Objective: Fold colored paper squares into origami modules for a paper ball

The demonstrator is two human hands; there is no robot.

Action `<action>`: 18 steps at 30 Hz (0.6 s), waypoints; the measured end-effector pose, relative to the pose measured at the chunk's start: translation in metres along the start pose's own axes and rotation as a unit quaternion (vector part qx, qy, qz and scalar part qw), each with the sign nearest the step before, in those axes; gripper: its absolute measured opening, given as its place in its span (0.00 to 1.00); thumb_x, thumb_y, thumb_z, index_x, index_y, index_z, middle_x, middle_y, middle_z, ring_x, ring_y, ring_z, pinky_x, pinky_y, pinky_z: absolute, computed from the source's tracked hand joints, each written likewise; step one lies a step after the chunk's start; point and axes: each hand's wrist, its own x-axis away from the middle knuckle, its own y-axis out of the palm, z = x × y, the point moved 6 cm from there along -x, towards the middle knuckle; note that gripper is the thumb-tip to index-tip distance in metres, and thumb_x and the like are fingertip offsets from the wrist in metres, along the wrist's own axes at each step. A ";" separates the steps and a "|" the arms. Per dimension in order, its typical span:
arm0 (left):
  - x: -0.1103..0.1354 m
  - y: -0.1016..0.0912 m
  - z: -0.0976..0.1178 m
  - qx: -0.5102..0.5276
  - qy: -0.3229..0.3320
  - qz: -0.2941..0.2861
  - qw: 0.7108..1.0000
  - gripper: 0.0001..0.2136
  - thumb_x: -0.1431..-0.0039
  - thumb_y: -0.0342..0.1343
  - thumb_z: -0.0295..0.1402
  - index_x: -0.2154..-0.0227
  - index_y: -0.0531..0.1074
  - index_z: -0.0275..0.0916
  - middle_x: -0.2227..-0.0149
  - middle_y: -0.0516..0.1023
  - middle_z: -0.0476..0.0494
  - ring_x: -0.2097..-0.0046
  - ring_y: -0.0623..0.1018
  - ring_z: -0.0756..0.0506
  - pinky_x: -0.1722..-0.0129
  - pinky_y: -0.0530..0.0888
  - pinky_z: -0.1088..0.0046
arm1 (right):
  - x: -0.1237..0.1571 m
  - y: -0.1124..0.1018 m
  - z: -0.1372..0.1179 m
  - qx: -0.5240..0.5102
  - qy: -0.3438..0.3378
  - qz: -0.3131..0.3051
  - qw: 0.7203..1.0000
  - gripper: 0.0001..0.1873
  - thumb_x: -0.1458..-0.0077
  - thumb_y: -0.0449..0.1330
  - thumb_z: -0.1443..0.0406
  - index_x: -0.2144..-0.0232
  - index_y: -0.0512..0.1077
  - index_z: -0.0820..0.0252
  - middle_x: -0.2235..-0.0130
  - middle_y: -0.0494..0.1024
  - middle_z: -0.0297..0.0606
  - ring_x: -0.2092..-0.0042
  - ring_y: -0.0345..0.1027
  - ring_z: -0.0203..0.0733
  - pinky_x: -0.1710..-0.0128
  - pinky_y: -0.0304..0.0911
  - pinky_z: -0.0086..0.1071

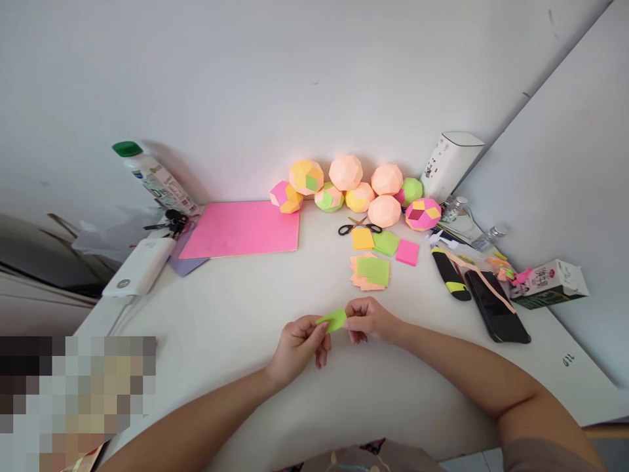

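Observation:
A small green paper slip [335, 320], perhaps a folded sticky note, is held up between both hands above the near part of the desk. My left hand [303, 344] pinches its left end between thumb and fingers. At its right end, my right hand [371, 319] grips the edge the same way. Just beyond lies a loose stack of peach sticky notes [362, 284] with a green note [373, 269] on top. Behind that stack are a yellow pad [362, 239], a green pad [386, 243] and a pink pad [407, 252].
Several paper balls [346, 173] sit against the wall, with scissors [360, 227] before them. A pink board [240, 229] lies left of them. To the right are a phone [496, 307], a utility knife [451, 274] and a milk carton [549, 284]. A power bank [137, 267] lies at left.

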 end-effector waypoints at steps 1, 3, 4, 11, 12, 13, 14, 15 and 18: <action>-0.001 -0.001 0.000 0.013 -0.006 0.004 1.000 0.16 0.44 0.55 0.47 0.68 0.68 0.36 0.80 0.72 0.53 0.85 0.70 0.54 0.86 0.69 0.78 | 0.000 -0.001 -0.001 -0.009 -0.007 -0.001 1.000 0.08 0.53 0.58 0.67 0.79 0.62 0.60 0.84 0.71 0.29 0.83 0.59 0.29 0.85 0.53 0.22; -0.002 -0.004 -0.002 0.037 -0.017 0.014 0.999 0.17 0.46 0.56 0.48 0.70 0.67 0.36 0.81 0.72 0.54 0.86 0.69 0.53 0.87 0.68 0.78 | 0.000 -0.003 -0.004 -0.025 -0.023 -0.002 0.999 0.08 0.51 0.57 0.66 0.77 0.60 0.59 0.83 0.70 0.28 0.82 0.60 0.30 0.86 0.54 0.22; -0.003 -0.005 -0.003 0.045 -0.022 0.019 0.999 0.18 0.47 0.57 0.48 0.71 0.66 0.36 0.81 0.72 0.54 0.86 0.69 0.53 0.88 0.68 0.78 | 0.001 -0.003 -0.005 -0.027 -0.028 -0.001 0.999 0.08 0.50 0.57 0.64 0.76 0.60 0.59 0.81 0.70 0.28 0.81 0.62 0.31 0.86 0.55 0.22; -0.007 -0.002 -0.004 0.024 -0.058 -0.021 0.998 0.18 0.47 0.57 0.48 0.72 0.66 0.36 0.81 0.72 0.52 0.84 0.71 0.52 0.86 0.69 0.76 | 0.004 0.006 0.007 0.092 -0.009 0.005 0.996 0.12 0.47 0.59 0.58 0.69 0.66 0.61 0.73 0.70 0.31 0.75 0.64 0.31 0.81 0.59 0.23; -0.007 -0.001 -0.003 0.014 -0.061 -0.032 0.998 0.18 0.47 0.57 0.48 0.71 0.66 0.36 0.80 0.73 0.51 0.83 0.72 0.51 0.85 0.70 0.76 | 0.004 0.006 0.008 0.093 -0.011 0.004 0.996 0.12 0.46 0.59 0.58 0.70 0.66 0.62 0.73 0.70 0.31 0.75 0.64 0.31 0.80 0.59 0.23; -0.007 0.000 -0.002 0.005 -0.064 -0.045 0.997 0.18 0.47 0.57 0.48 0.71 0.66 0.36 0.79 0.74 0.51 0.83 0.73 0.51 0.84 0.70 0.76 | 0.004 0.006 0.008 0.089 -0.014 0.003 0.996 0.12 0.46 0.59 0.57 0.70 0.67 0.62 0.74 0.70 0.31 0.76 0.64 0.30 0.80 0.59 0.23; -0.008 0.001 -0.001 -0.004 -0.066 -0.055 0.996 0.18 0.48 0.58 0.47 0.71 0.66 0.36 0.78 0.74 0.50 0.82 0.74 0.51 0.84 0.71 0.75 | 0.004 0.006 0.008 0.082 -0.016 -0.001 0.996 0.13 0.46 0.59 0.57 0.70 0.67 0.62 0.74 0.70 0.31 0.76 0.64 0.30 0.80 0.59 0.24; -0.008 0.001 -0.001 -0.012 -0.068 -0.063 0.996 0.18 0.48 0.59 0.47 0.71 0.66 0.36 0.77 0.74 0.49 0.81 0.74 0.51 0.83 0.71 0.75 | 0.004 0.006 0.007 0.076 -0.019 -0.006 0.997 0.13 0.47 0.60 0.57 0.71 0.67 0.62 0.74 0.70 0.31 0.76 0.63 0.30 0.79 0.59 0.24; -0.009 0.003 0.000 -0.028 -0.081 -0.080 0.993 0.18 0.49 0.59 0.47 0.71 0.66 0.35 0.77 0.74 0.49 0.81 0.74 0.51 0.83 0.71 0.76 | 0.004 0.005 0.005 0.063 -0.020 -0.017 0.998 0.13 0.48 0.60 0.57 0.72 0.67 0.62 0.75 0.70 0.31 0.77 0.63 0.30 0.79 0.59 0.25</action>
